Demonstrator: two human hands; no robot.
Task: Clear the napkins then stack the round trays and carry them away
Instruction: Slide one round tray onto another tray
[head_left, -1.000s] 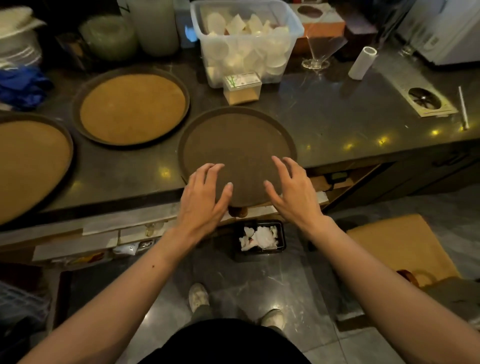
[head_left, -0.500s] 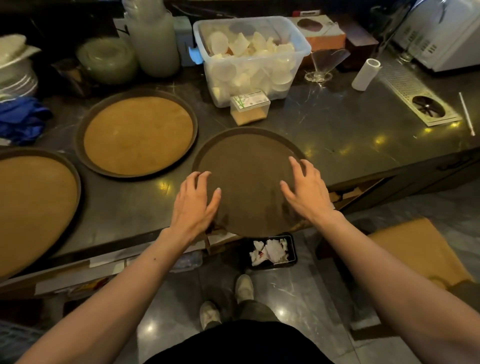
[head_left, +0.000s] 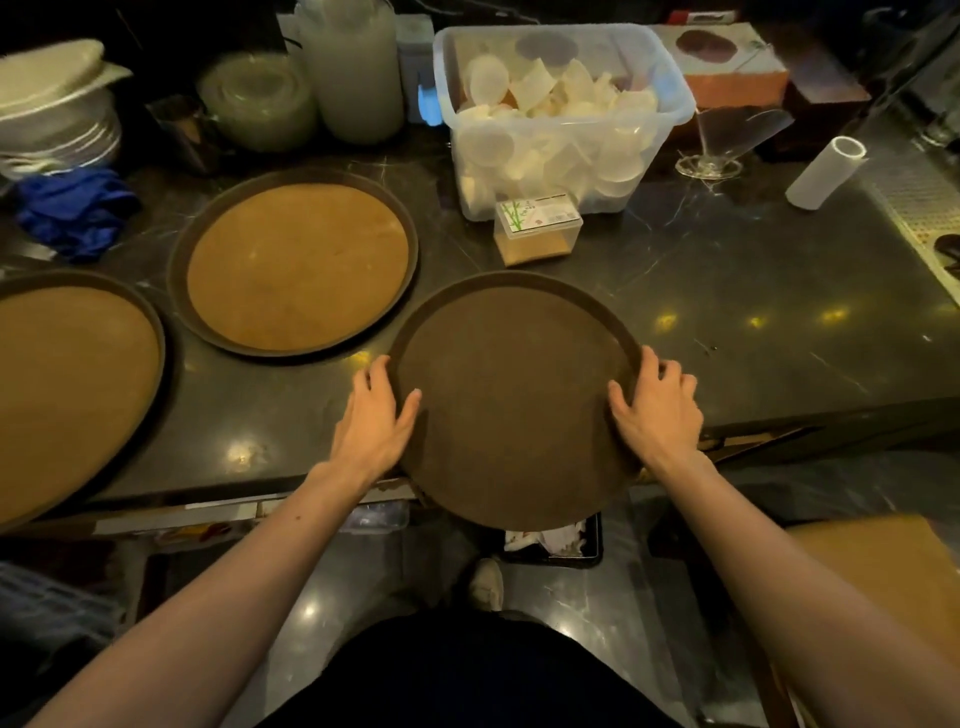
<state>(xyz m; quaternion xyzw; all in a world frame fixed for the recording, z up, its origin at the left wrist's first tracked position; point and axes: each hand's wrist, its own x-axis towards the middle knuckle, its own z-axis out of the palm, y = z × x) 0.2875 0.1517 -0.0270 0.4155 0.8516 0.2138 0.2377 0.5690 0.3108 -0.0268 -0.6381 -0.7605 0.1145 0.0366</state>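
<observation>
This was a café or bar service counter: 3 round trays (head_left: 297, 267) lay on dark marble (head_left: 727, 291), a tub of plastic cups (head_left: 561, 114) and stacked plates (head_left: 57, 130) across the frame's top.

Your left hand (head_left: 376, 415) and right hand (head_left: 657, 410) flank the dark brown round tray (head_left: 514, 395), which overhangs the near edge of the dark marble counter (head_left: 727, 291). To your left, bare counter separates it from the tan cork-lined round tray (head_left: 298, 265) and a second tan round tray (head_left: 72, 395) at the far left. Behind, a small clear plastic box (head_left: 537, 228) and a clear plastic bin of white cups (head_left: 561, 114) block the way. To your right, the counter lies open as far as the white paper roll (head_left: 826, 171).
</observation>
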